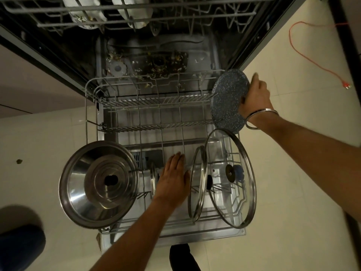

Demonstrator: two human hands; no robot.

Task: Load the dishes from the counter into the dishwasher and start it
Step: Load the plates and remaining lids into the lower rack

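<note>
Over the lower rack, a speckled plate is gripped by the right hand, while the left hand is held flat, fingers straight, holding nothing.

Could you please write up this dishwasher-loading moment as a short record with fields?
setting: dishwasher open, lower rack pulled out over the door
right hand: grips a speckled blue plate on edge at the rack's right rear corner
left hand: flat, fingers straight, over the rack's middle
already loaded: steel pot front left; small glass lid and large glass lid upright, front right
upper rack: holds white dishes
</note>
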